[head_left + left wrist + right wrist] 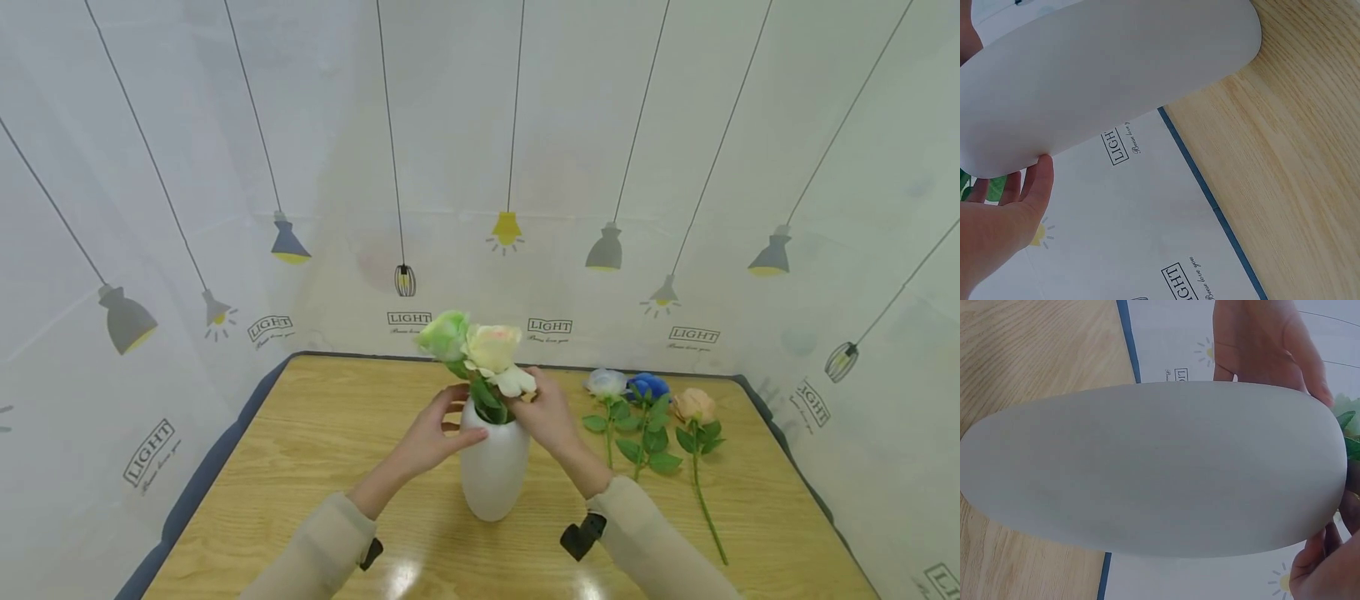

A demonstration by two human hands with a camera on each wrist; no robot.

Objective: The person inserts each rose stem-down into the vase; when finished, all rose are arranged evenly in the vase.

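probably slippery, the white vase (492,479) wants holding near its top, where the left hand (435,429) grasps it; whether the right hand (551,415) opposite grips anything, i can't tell.

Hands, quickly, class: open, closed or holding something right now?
Left hand: holding the vase.
Right hand: by the vase's flowers; grip cannot be told.

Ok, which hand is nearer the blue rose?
Right: the right hand is at the white vase, left of the blue rose; the left hand is farther left, across the vase.
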